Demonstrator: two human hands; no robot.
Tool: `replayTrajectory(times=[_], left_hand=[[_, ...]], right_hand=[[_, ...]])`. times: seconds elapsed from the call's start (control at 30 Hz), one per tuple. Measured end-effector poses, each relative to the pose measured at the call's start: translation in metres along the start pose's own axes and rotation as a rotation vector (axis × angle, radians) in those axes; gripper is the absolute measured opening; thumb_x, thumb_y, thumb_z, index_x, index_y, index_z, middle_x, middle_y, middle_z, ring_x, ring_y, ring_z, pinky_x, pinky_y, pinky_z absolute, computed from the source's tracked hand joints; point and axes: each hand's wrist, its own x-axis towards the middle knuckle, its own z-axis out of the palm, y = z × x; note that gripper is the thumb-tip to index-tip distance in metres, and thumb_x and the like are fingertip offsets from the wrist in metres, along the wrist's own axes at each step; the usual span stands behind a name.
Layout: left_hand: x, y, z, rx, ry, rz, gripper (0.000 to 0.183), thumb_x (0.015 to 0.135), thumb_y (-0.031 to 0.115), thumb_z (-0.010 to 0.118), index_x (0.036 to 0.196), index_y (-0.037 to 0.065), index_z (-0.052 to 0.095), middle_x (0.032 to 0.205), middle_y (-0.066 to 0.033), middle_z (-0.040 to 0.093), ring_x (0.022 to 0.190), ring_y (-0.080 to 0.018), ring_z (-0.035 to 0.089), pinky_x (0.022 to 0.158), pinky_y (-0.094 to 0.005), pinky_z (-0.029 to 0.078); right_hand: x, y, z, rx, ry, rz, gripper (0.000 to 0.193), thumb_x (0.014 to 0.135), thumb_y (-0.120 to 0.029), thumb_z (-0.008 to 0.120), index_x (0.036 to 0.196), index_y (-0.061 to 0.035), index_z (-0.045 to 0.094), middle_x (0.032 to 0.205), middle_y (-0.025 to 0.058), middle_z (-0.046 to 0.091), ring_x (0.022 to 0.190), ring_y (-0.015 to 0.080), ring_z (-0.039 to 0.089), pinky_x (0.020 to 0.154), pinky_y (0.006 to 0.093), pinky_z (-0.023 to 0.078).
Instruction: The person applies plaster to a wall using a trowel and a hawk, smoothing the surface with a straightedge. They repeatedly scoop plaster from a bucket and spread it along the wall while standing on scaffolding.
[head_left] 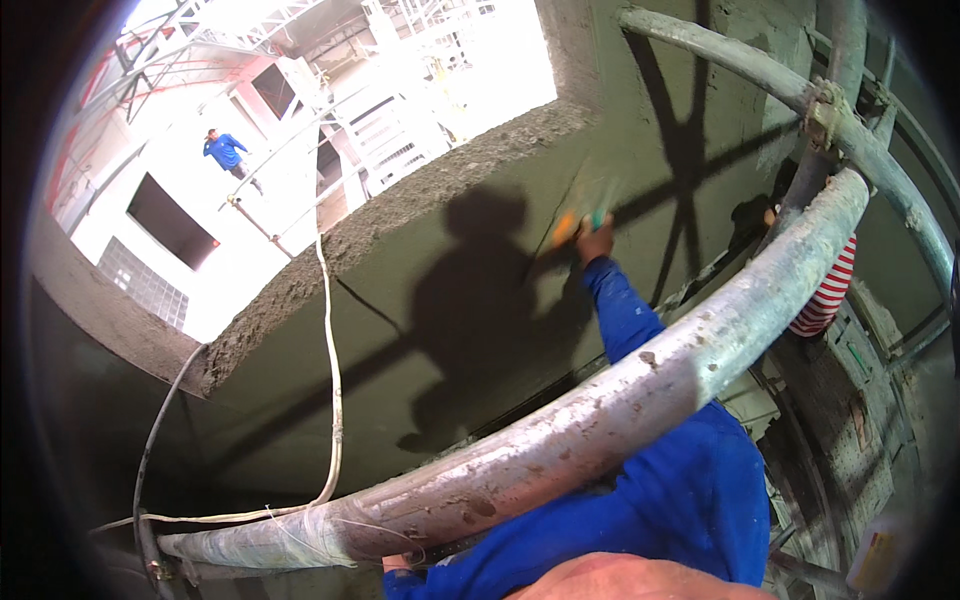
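Observation:
My right arm, in a blue sleeve, reaches up past a thick pipe to a grey, plastered wall [390, 300]. At the wall my right hand [596, 241] is closed around a hand tool [601, 218] with green and orange parts. Motion blurs the tool, so its exact kind does not show. Low in the picture, my left hand [397, 563] shows only in part beside the mortar-splashed pipe [560, 440]. Its fingers are hidden behind that pipe. A dark shadow of a head and arm falls across the wall.
Scaffold tubes [720, 60] cross at upper right, joined by a clamp [825, 115]. A white cable [331, 400] hangs over the rough sill [450, 165] of an opening. Beyond it stands a person in blue [226, 152]. Red-and-white striped fabric [828, 295] shows behind the pipe at right.

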Motion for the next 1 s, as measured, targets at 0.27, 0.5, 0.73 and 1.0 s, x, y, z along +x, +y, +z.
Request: replayTrajectory(times=[0.27, 0.5, 0.73, 1.0], left_hand=[[0.0, 0.007, -0.01, 0.006, 0.006, -0.001, 0.025, 0.075, 0.012, 0.059, 0.099, 0.01, 0.053, 0.085, -0.0052, 0.057, 0.067, -0.0186, 0.057, 0.053, -0.0336, 0.047], [-0.004, 0.002, -0.022, -0.001, 0.002, 0.01, 0.025, 0.075, 0.013, 0.059, 0.099, 0.011, 0.053, 0.084, -0.0049, 0.057, 0.066, -0.0185, 0.057, 0.053, -0.0331, 0.047], [-0.014, -0.014, -0.047, -0.001, 0.05, -0.022, 0.025, 0.075, 0.013, 0.059, 0.099, 0.011, 0.053, 0.084, -0.0047, 0.057, 0.066, -0.0183, 0.057, 0.052, -0.0327, 0.046], [-0.021, -0.029, -0.066, -0.018, 0.088, -0.037, 0.025, 0.075, 0.014, 0.059, 0.1, 0.011, 0.053, 0.084, -0.0045, 0.057, 0.065, -0.0182, 0.057, 0.051, -0.0322, 0.046]], right_hand=[[-0.021, -0.06, 0.02, 0.089, -0.192, -0.213, 0.032, 0.081, -0.026, 0.061, 0.091, -0.0004, 0.046, 0.08, 0.0251, 0.056, 0.079, 0.0448, 0.055, 0.069, 0.0451, 0.044], [-0.041, -0.058, 0.021, 0.469, -0.141, 0.478, 0.028, 0.084, -0.021, 0.057, 0.1, -0.0004, 0.048, 0.082, 0.0205, 0.058, 0.077, 0.0406, 0.056, 0.073, 0.0413, 0.046], [-0.127, -0.134, 0.052, -0.223, -0.471, -0.367, 0.031, 0.088, -0.028, 0.051, 0.102, -0.0009, 0.05, 0.082, 0.0194, 0.059, 0.075, 0.0402, 0.057, 0.066, 0.0463, 0.046], [-0.098, -0.098, 0.031, -0.148, -0.344, -0.471, 0.025, 0.08, -0.026, 0.062, 0.09, -0.005, 0.051, 0.077, 0.0206, 0.06, 0.072, 0.038, 0.06, 0.061, 0.0472, 0.046]])
